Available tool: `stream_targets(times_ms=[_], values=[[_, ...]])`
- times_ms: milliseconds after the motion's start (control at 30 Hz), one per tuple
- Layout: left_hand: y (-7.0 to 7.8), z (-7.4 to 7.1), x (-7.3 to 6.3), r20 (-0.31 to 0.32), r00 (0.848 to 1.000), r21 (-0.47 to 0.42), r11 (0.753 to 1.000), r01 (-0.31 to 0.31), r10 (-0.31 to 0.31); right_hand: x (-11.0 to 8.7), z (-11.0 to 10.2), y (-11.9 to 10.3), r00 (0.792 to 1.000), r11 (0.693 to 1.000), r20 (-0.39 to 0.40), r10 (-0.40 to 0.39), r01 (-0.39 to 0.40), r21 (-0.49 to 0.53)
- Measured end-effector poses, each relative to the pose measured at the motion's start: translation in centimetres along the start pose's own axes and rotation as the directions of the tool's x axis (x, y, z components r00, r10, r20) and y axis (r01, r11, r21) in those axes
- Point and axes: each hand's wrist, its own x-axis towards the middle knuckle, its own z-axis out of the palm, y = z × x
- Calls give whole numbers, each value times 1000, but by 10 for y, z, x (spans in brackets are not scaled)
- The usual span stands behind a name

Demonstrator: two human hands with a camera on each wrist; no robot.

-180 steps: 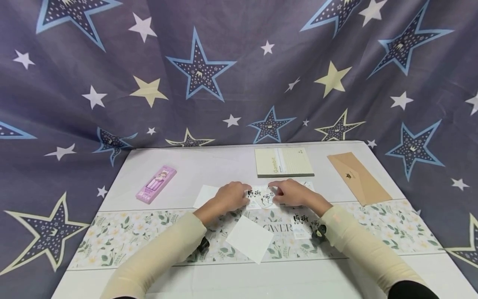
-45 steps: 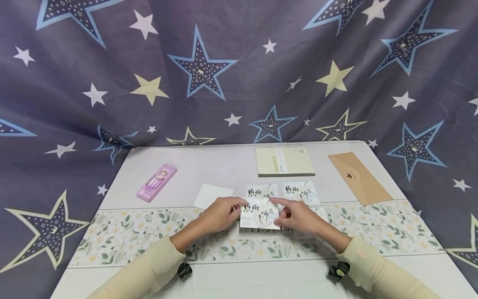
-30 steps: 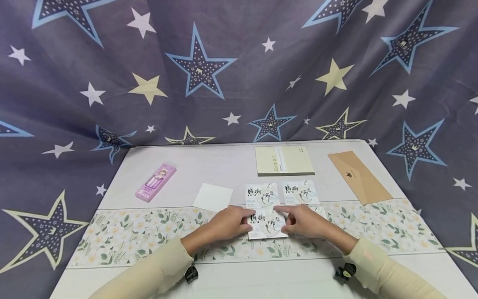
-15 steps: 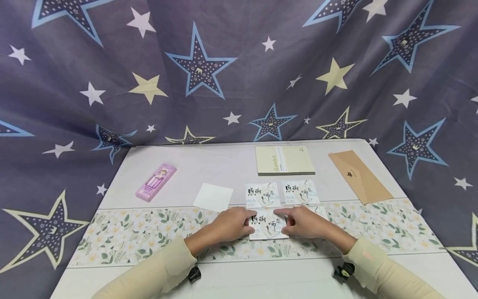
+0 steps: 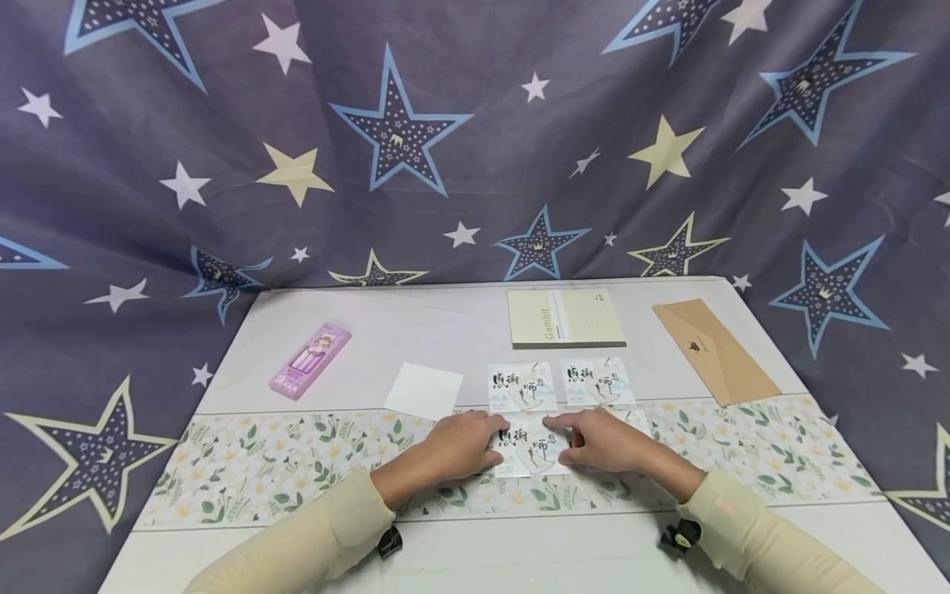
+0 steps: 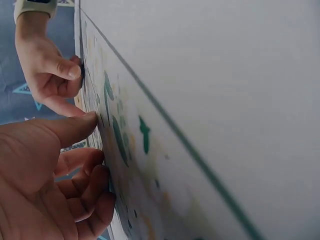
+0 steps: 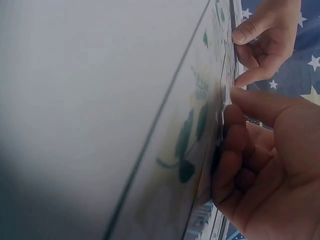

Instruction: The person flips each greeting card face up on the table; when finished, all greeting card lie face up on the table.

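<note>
A white card with black brush lettering and a pale blue picture (image 5: 530, 450) lies flat on the floral strip in the head view. My left hand (image 5: 463, 445) touches its left edge, index fingertip at the far corner and thumb nearer me. On the opposite edge my right hand (image 5: 610, 443) does likewise with thumb and index finger. Both wrist views show the thumb and bent fingers low at the table surface. Two matching cards, one (image 5: 519, 388) straight behind and another (image 5: 598, 382) to its right, lie farther back. Part of a further card (image 5: 637, 421) shows behind my right hand.
A blank white square (image 5: 425, 390) lies to the left of the cards. Farther back are a pink box (image 5: 310, 361), a cream Gambit notebook (image 5: 566, 318) and a brown envelope (image 5: 714, 352). A starry curtain (image 5: 475, 148) hangs behind the white table (image 5: 475, 549).
Six seconds ago both hands were at the back middle card. The lettered card, raised at 1.5 s, has come down toward me and slightly right onto the floral strip. Little moves since half a second ago.
</note>
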Motion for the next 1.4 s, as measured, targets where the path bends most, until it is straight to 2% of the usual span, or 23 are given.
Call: stream_targets(times_ms=[100,233,400,533,733,867,1167,1400], values=[[-2,-2,0,9,1000,-11,1000,-14,14,0,-5,-2,999,1000,32,6,-6,7],[-7,-9,0,16,1000,-67,998,-18,19,1,-11,-5,999,1000,49,-14,14,8],[-17,-20,-2,-11,1000,-131,991,9,-11,9,-16,-8,997,997,18,-72,72,-21],[-28,-29,-6,-42,997,-137,989,52,-58,20,-18,-10,995,995,-14,-99,99,-31],[-63,-42,-16,-95,981,-57,985,162,-167,41,-17,-14,993,995,-59,-99,99,0],[-89,-51,-24,-100,970,-55,974,218,-223,54,-15,-18,993,995,-76,-93,95,16],[-126,-51,-42,-93,964,-114,964,239,-250,81,-15,-29,991,996,-115,-64,71,59],[-144,-46,-47,-86,961,-135,959,251,-264,102,-14,-45,988,990,-124,-88,101,98]])
